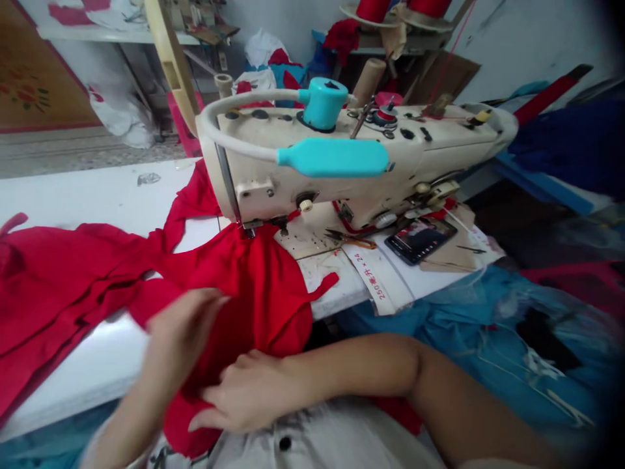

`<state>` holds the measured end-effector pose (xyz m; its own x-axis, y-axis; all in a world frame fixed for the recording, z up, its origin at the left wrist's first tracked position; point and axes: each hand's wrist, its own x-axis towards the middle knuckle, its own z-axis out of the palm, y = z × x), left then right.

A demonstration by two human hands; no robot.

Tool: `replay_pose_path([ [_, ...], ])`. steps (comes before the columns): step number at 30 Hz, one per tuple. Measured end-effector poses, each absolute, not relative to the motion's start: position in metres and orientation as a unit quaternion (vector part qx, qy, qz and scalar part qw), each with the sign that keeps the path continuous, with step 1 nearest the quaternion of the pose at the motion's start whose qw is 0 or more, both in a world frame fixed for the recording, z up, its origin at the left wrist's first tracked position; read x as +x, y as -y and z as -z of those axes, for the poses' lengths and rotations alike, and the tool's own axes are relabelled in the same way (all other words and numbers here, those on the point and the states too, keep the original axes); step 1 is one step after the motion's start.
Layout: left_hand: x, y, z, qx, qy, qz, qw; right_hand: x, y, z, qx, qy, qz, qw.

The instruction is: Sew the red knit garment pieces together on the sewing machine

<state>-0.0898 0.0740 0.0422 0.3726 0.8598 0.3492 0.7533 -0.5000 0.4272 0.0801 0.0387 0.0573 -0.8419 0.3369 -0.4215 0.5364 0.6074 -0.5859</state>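
Note:
Red fabric (273, 299) runs under the needle end of a cream sewing machine (415, 156) and hangs over the table's front edge toward my lap. My right hand (254, 391) lies across the lower part of this cloth, its fingers spread and its thumb apart. Just to the left, my left hand (183, 322) is over the same fabric with its fingers bent. Motion blurs that hand, so I cannot make out whether it grips any cloth. More red fabric pieces (63, 280) lie in overlapping layers on the table's left side.
Small scissors (351, 239), a phone (420, 238) and a printed paper strip (378, 280) lie by the machine's base. A turquoise lamp (336, 157) is fixed to the machine. Blue fabric in plastic (469, 332) is heaped at the right. Red thread cones (374, 10) stand behind.

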Motion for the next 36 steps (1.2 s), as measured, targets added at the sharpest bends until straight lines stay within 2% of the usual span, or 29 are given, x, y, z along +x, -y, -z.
replay_pose_path([
  [2,-0.062,-0.078,-0.012,0.85,-0.467,-0.24,0.041,0.085,-0.035,-0.055,0.267,-0.908,0.298,0.125],
  [5,-0.055,-0.07,0.016,0.834,-0.487,-0.258,-0.011,0.122,-0.035,-0.064,0.398,-0.904,0.093,0.127],
  [7,-0.066,-0.062,0.022,0.821,-0.5,-0.275,-0.014,0.149,-0.035,-0.066,0.405,-0.904,0.044,0.129],
  [10,-0.087,-0.058,0.02,0.818,-0.503,-0.279,0.0,0.164,-0.026,-0.052,0.287,-0.919,0.214,0.167],
  [13,-0.103,-0.063,0.008,0.822,-0.476,-0.301,0.077,0.154,-0.01,-0.025,0.283,-0.886,0.324,0.172],
  [15,-0.109,-0.063,-0.009,0.823,-0.443,-0.338,0.111,0.146,-0.005,-0.014,0.317,-0.9,0.284,0.094],
  [19,-0.105,-0.046,-0.048,0.889,-0.322,-0.322,0.04,0.137,-0.013,-0.026,0.341,-0.911,0.05,-0.229],
  [21,-0.099,-0.034,-0.062,0.927,-0.243,-0.284,0.038,0.136,-0.018,-0.04,0.29,-0.909,0.027,-0.299],
  [26,-0.1,-0.016,-0.077,0.95,-0.218,-0.219,0.04,0.138,-0.009,-0.056,0.254,-0.92,0.133,-0.267],
  [31,-0.103,-0.011,-0.086,0.962,-0.228,-0.15,-0.002,0.138,0.009,-0.057,0.234,-0.928,0.074,-0.282],
  [36,-0.113,-0.013,-0.117,0.962,-0.239,-0.089,-0.096,0.14,0.015,-0.074,0.261,-0.917,0.064,-0.294],
])
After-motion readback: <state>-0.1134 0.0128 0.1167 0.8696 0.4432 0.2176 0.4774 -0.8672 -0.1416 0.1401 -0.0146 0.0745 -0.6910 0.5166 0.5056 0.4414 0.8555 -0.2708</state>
